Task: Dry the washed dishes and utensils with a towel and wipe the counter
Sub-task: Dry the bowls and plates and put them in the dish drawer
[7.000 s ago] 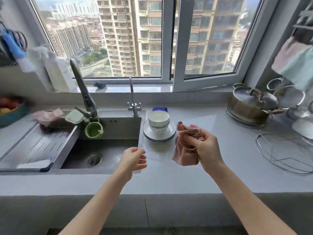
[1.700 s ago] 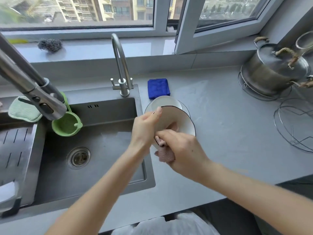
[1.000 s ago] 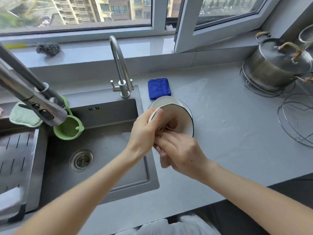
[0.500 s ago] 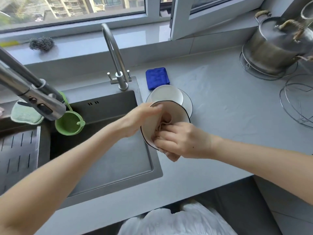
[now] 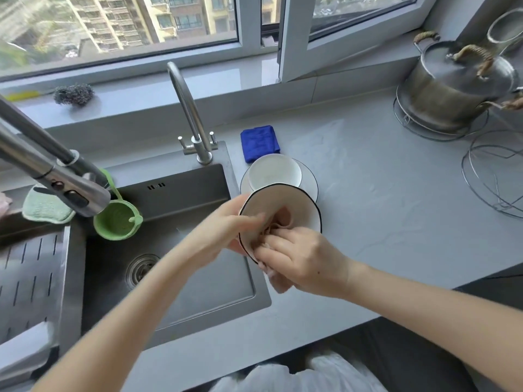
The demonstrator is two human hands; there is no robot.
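I see my left hand (image 5: 226, 230) gripping the left rim of a white ceramic bowl with a thin black edge (image 5: 285, 202), held tilted above the right edge of the dark steel sink (image 5: 184, 199). My right hand (image 5: 300, 256) is curled around a crumpled pink towel (image 5: 278, 223), pressing it inside that bowl. Just right of the sink's back corner, 1 plain white bowl (image 5: 274, 172) sits on a black-rimmed white plate (image 5: 310, 181), a folded blue cloth (image 5: 259, 142) just behind.
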